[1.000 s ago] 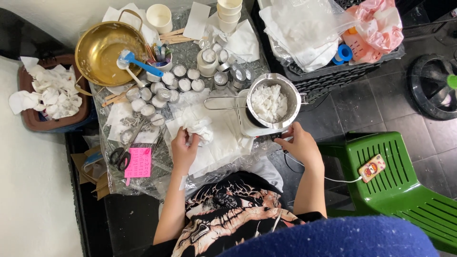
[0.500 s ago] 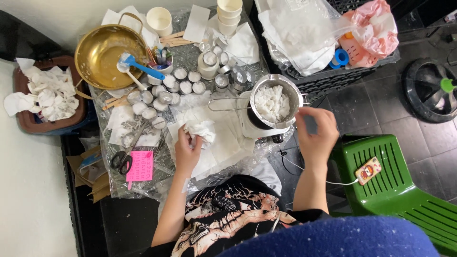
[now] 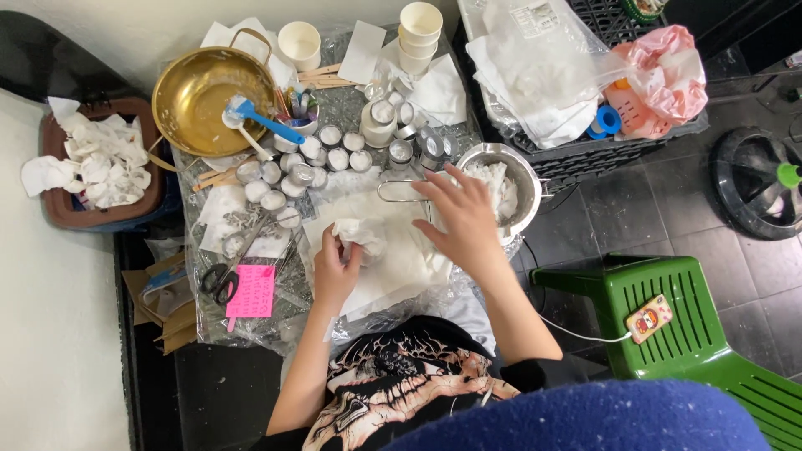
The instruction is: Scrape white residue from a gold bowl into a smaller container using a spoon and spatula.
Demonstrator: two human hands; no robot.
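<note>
Overhead, left hand (image 3: pixel 336 271) clenched on a crumpled white tissue (image 3: pixel 361 236), which sits just up and to the right of that hand, on a flat white paper sheet (image 3: pixel 393 267) laid on the tabletop (image 3: pixel 334 113); right hand (image 3: pixel 462 219) is released, fingers spread, hovering over the sheet beside the metal pot (image 3: pixel 518 179), partly covering its rim; pot holds white chunks, its wire handle (image 3: pixel 401 190) runs left toward the tissue, long axis roughly left-right; left hand is on the tissue, right hand nearer the pot; counts: one brass bowl (image 3: pixel 200 92) with one blue spatula (image 3: pixel 267 125), one pair of scissors (image 3: pixel 219 280), one pink note (image 3: pixel 251 292), one green chair (image 3: pixel 668 326), roughly a dozen small tin cups (image 3: pixel 288 167), exact number hard to tell
</note>
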